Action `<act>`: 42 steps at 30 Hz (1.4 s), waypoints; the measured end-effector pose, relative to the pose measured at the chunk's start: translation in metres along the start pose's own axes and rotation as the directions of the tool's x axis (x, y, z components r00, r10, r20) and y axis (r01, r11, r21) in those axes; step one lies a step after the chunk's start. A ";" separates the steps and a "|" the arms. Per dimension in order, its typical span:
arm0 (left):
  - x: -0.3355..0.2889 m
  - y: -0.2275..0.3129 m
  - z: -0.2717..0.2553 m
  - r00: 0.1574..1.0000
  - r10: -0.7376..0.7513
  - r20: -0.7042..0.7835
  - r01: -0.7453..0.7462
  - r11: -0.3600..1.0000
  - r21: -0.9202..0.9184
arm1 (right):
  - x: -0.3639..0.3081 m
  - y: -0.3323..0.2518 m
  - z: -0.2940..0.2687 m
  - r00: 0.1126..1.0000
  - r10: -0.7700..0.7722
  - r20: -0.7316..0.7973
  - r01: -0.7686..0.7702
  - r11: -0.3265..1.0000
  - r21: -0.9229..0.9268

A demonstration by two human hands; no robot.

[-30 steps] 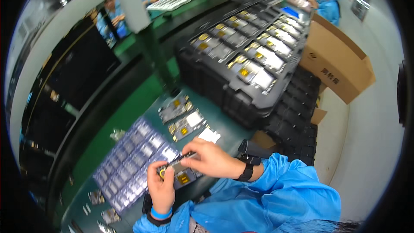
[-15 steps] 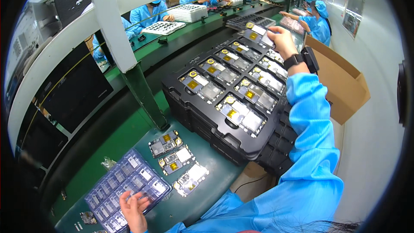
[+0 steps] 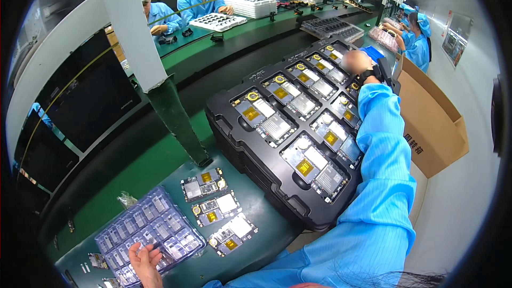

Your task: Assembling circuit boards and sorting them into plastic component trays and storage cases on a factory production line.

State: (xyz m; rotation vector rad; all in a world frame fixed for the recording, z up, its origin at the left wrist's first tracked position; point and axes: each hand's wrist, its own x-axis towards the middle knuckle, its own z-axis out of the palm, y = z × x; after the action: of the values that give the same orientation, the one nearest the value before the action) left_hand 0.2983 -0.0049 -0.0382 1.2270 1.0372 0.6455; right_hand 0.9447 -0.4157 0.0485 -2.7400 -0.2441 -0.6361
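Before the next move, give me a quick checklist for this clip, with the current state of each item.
1. Left hand over the clear plastic tray: ok.
2. Something held in the left hand's fingers: cannot tell.
3. Right hand at the far part of the black tray: ok.
4. Right hand's grip: cannot tell, the hand is blurred.
5. Nearest circuit board lying in its slot in the black tray: ok.
6. All boards in trays: not ok, three loose boards lie on the green table.
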 end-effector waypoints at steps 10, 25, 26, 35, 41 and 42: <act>-0.008 0.000 -0.038 0.985 0.102 -0.141 -0.112 0.992 -0.066 | -0.009 -0.099 -0.066 0.893 -0.350 -0.284 0.332 0.937 -0.111; -0.028 -0.051 -0.180 0.779 0.624 -0.065 -0.263 0.419 0.869 | -0.406 -0.649 -0.127 0.059 -0.981 0.183 0.599 0.181 0.780; -0.026 -0.062 -0.189 0.765 0.642 -0.054 -0.344 0.477 0.809 | -0.427 -0.680 -0.105 0.046 -0.983 0.178 0.577 0.172 0.798; -0.028 -0.073 -0.206 0.821 0.570 -0.009 -0.403 0.592 0.698 | -0.569 -0.871 0.071 0.157 -0.952 0.263 0.578 0.305 0.757; -0.026 -0.067 -0.211 0.842 0.539 -0.012 -0.447 0.709 0.545 | -0.616 -0.920 0.153 0.344 -0.939 -0.018 0.760 0.267 0.592; -0.026 -0.066 -0.211 0.836 0.548 -0.026 -0.455 0.719 0.525 | -0.612 -0.928 0.151 0.249 -0.960 0.128 0.746 0.274 0.607</act>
State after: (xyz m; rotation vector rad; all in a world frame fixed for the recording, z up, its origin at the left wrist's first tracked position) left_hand 0.0895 0.0489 -0.0945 1.9874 1.0558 0.9602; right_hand 0.2456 0.4474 -0.1111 -1.9746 -1.9473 -0.0115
